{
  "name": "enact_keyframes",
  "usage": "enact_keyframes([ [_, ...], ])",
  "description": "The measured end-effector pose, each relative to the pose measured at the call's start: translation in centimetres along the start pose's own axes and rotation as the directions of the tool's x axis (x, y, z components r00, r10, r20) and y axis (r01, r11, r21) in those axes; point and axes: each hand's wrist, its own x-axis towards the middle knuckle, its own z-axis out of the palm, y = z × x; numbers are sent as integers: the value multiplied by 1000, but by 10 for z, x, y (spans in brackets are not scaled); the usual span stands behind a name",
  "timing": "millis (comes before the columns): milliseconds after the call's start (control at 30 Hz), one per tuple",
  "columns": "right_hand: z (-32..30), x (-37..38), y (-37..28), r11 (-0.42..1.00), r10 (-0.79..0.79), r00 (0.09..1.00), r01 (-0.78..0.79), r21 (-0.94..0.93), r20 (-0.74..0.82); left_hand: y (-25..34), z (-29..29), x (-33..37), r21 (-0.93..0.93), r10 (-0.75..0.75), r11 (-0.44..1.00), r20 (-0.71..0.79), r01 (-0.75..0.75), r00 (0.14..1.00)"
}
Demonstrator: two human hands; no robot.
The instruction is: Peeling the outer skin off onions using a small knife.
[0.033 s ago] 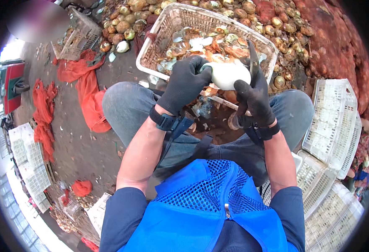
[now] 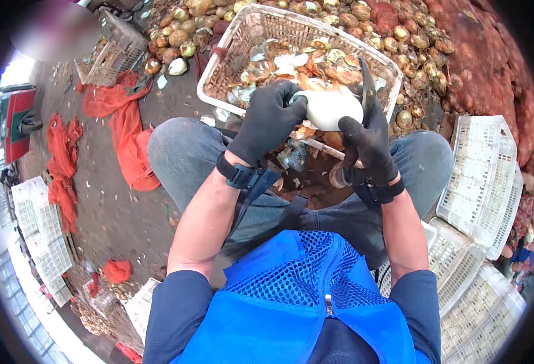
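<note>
A peeled white onion (image 2: 330, 109) is held over the near edge of a crate of peelings. My left hand (image 2: 267, 121), in a black glove, grips its left end between thumb and fingers. My right hand (image 2: 369, 142), also in a black glove, is closed around a knife (image 2: 367, 85). The blade points up and away, beside the onion's right end, and my right thumb rests against the onion. The knife's handle is mostly hidden in the glove. Below the onion, the plastic crate (image 2: 221, 67) holds onion skins and white scraps (image 2: 297, 64).
Unpeeled onions (image 2: 182, 36) are heaped behind the crate, with red mesh sacks (image 2: 485, 60) at the far right. White plastic crates (image 2: 479, 176) stand at my right. Red netting (image 2: 127, 139) lies on the ground at my left, near another crate (image 2: 112, 51).
</note>
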Motion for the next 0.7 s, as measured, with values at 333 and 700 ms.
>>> enact_keyframes([
  [333,-8,0,2,991,130,990,-130,-9,49,-15,9,0,-68,15,998,-24,-16,1000],
  [700,9,3,-14,989,118,990,-110,-103,76,-5,1,-3,-450,-161,856,232,253,959],
])
